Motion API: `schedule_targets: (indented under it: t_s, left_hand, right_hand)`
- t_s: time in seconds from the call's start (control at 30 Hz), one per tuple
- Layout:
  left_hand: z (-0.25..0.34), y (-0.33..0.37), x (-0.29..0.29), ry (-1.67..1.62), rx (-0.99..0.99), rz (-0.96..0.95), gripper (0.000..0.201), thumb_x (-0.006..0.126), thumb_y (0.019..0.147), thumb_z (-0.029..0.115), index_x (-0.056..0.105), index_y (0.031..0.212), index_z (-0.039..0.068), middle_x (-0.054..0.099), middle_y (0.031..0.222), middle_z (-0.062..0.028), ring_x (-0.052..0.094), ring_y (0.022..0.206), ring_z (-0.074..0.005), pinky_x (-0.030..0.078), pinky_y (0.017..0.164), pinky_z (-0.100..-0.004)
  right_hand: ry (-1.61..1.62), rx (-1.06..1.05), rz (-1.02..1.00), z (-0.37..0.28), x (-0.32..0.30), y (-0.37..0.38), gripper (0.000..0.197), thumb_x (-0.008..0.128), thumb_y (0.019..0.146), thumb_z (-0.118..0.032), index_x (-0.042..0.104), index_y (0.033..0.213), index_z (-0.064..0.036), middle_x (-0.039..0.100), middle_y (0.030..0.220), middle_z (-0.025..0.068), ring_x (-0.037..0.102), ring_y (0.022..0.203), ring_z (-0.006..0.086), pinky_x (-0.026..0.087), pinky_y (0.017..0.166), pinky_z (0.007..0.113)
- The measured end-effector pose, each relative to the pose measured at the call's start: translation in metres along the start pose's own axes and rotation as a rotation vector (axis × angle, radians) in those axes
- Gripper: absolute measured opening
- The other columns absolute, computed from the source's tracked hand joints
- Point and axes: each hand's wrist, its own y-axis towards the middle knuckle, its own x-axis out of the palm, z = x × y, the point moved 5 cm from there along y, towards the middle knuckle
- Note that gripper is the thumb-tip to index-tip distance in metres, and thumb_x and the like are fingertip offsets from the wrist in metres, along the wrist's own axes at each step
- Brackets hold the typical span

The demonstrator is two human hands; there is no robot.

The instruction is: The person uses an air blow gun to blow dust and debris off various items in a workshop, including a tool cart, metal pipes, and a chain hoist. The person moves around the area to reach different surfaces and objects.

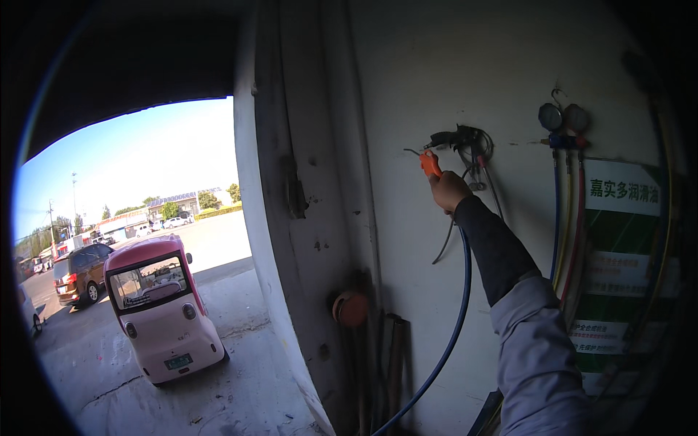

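My right hand (448, 190) reaches up to the pale wall, its fingers wrapped round an orange air blow gun (430, 163). The gun's thin bent nozzle points up and to the left. From below my hand a dark blue air hose (463, 291) curves down to the bottom edge. Just behind the gun, a black gun-shaped tool (452, 136) with a coiled cable (486, 149) hangs on the wall; whether the blow gun touches it I cannot tell. My left hand is out of view.
Pressure gauges (550, 116) with blue, yellow and red hoses hang on the right, beside a green-and-white poster (622, 189). Long bars (396, 356) lean in the wall corner, near a round reddish object (350, 309). Outside the doorway stand a pink-and-white small vehicle (163, 320) and a brown car (81, 272).
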Motion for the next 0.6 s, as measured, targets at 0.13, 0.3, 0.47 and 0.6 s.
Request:
schedule_targets:
  t_s: [0.13,0.3,0.47,0.6]
  left_hand:
    - [0.040,0.003,-0.059,-0.124,-0.169,0.079,0.063,0.070,0.079,0.063,0.070,0.082,0.000,0.068,0.075,-0.0236,0.061,0.067,-0.0401,0.044,0.063,-0.0515]
    - [0.103,0.007,-0.109,-0.310,-0.038,0.191,0.060,0.073,0.082,0.054,0.055,0.064,0.001,0.048,0.054,-0.0125,0.038,0.054,-0.0234,0.031,0.052,-0.0464]
    - [0.129,0.004,-0.128,-0.421,0.020,0.287,0.065,0.072,0.084,0.054,0.045,0.058,0.002,0.040,0.053,-0.0095,0.030,0.055,-0.0214,0.028,0.052,-0.0451]
    - [0.130,-0.002,-0.125,-0.422,0.052,0.313,0.065,0.073,0.084,0.055,0.045,0.057,0.002,0.039,0.053,-0.0089,0.031,0.055,-0.0214,0.028,0.052,-0.0439]
  right_hand:
    - [0.140,-0.066,0.156,-0.053,-0.049,0.029,0.051,0.036,0.104,-0.041,0.060,0.096,0.0035,0.063,0.065,0.0114,0.062,0.049,0.0221,0.053,0.050,0.036]
    - [0.102,-0.177,0.335,-0.117,-0.083,0.058,0.052,0.035,0.104,-0.041,0.062,0.103,0.0031,0.069,0.080,0.0160,0.070,0.073,0.0290,0.056,0.069,0.041]
    - [0.004,-0.220,0.383,-0.120,-0.069,0.079,0.051,0.044,0.102,-0.042,0.062,0.108,0.0045,0.067,0.072,0.0173,0.068,0.061,0.0274,0.056,0.063,0.039]
    - [-0.289,-0.177,0.218,-0.075,-0.014,0.078,0.048,0.048,0.100,-0.039,0.063,0.113,0.0048,0.070,0.098,0.0231,0.069,0.092,0.0356,0.055,0.081,0.045]
